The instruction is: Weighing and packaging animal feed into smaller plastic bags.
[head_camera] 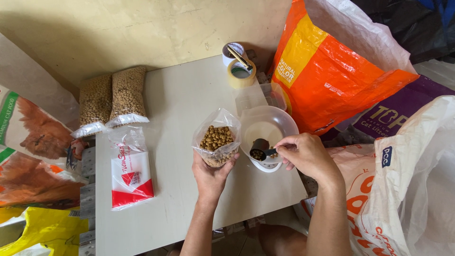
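At the frame's centre your left hand (pixel 211 176) closes its fingers around a clear plastic bag of brown kibble (pixel 216 141), just beside it your right hand (pixel 305 154) pinches a small dark scoop (pixel 259 149) holding pellets over the white bowl (pixel 280 122), tape rolls (pixel 239 66) beyond.

Bag (pixel 216 137) in left hand (pixel 210 176): thin clear plastic, crinkled, glossy; kibble inside matt, rough.
Scoop (pixel 259 148) in right hand (pixel 305 154), right of bag: dark smooth plastic.
Bowl (pixel 279 121) beside bag: translucent white plastic, glossy.
Table (pixel 180 104) under bag: pale, smooth, matt.
Sack (pixel 327 80) beyond bowl: orange woven plastic, shiny.
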